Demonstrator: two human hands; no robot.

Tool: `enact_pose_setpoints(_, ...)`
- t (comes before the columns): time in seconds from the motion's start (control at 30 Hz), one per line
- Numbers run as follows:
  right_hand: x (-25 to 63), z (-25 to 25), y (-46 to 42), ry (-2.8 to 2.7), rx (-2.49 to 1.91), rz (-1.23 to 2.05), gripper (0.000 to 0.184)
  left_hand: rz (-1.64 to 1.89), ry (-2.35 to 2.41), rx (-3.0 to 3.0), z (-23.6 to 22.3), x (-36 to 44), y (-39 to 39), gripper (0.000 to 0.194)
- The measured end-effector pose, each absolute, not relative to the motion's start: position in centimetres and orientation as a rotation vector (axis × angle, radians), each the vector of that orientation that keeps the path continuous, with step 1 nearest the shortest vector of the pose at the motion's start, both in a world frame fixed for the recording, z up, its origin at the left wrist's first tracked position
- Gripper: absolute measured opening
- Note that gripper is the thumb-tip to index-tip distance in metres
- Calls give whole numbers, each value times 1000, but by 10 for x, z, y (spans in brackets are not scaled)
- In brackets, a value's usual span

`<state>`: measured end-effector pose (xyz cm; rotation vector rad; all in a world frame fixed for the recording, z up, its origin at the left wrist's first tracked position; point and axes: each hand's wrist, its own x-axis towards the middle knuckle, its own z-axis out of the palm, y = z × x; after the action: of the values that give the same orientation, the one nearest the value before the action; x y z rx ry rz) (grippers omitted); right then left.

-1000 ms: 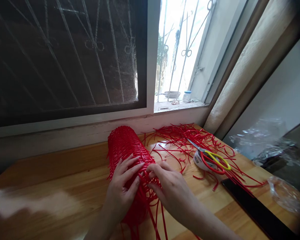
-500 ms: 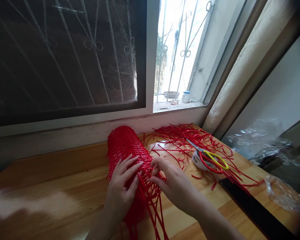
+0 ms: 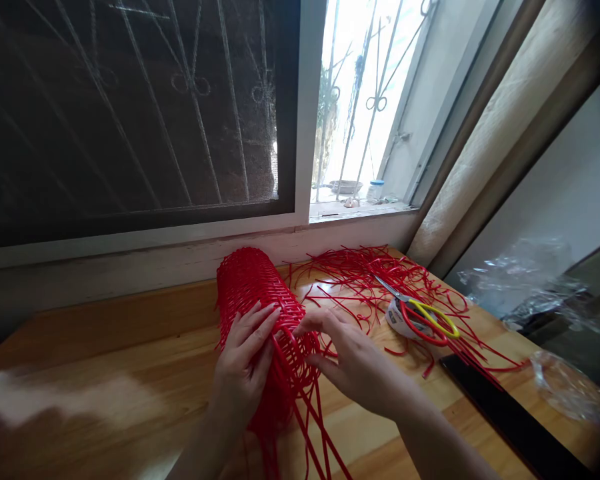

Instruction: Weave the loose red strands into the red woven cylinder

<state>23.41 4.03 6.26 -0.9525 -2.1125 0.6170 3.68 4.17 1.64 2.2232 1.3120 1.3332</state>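
Observation:
A red basket [image 3: 253, 280] woven from plastic strands lies on its side on the wooden table, its far end toward the window wall. My left hand [image 3: 245, 357] holds it from the left, fingers laid together over the weave and thumb close to a raised loop. At the near right part of the weave is my right hand [image 3: 340, 357]. Its index fingertip touches the strands, and the thumb stands apart below with a gap between them. Loose red strands [image 3: 317, 427] hang from the near end of the basket. The basket's underside is hidden.
Cut red strands [image 3: 353, 267] lie piled at the back right of the table. Scissors [image 3: 433, 320] with red and yellow handles rest on a roll of tape [image 3: 403, 319]. A long black strip [image 3: 505, 413] lies at the right, near crumpled clear plastic [image 3: 570, 383].
My right thumb and index finger have shifted slightly on the weave, and the thumb is a little farther from the strands. The long hanging strands have swung to the right.

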Motion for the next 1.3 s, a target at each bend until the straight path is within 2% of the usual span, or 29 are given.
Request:
enact_pose_setpoints(0.17, 229, 57, 48, -2264, -938, 143, 14, 1432, 1242, 2257, 14, 36, 42, 38)
enact_pose_setpoints(0.23, 228, 57, 49, -2336, -948, 25, 15, 1451, 1231, 2264, 12, 36, 42, 35)
enact_pose_setpoints(0.43, 225, 51, 49, -2477, -1038, -183, 10, 1431, 1229, 2311, 6, 38, 43, 35)
enact_pose_setpoints(0.57, 224, 49, 49, -2513, -1088, -209, 6, 1380, 1233, 2340, 4, 40, 42, 37)
enact_pose_setpoints(0.7, 227, 53, 49, -2363, -1012, 46, 14, 1389, 1234, 2327, 4, 39, 42, 38)
enact_pose_setpoints(0.8, 232, 61, 47, -2037, -896, 551, 13, 1421, 1240, 2303, 6, 38, 43, 39)
enact_pose_setpoints(0.9, 238, 70, 41, -1639, -866, 1059, 25, 1426, 1247, 2294, 9, 38, 43, 39)
enact_pose_setpoints(1.03, 248, 81, 34, -1333, -748, 1517, 28, 1426, 1238, 2308, 10, 38, 43, 40)
enact_pose_setpoints(1.13, 255, 86, 31, -1463, -570, 1627, 35, 1440, 1249, 2292, 10, 37, 43, 40)
enact_pose_setpoints(1.3, 264, 87, 27, -1542, -617, 1526, 36, 1458, 1266, 2259, 12, 38, 43, 35)
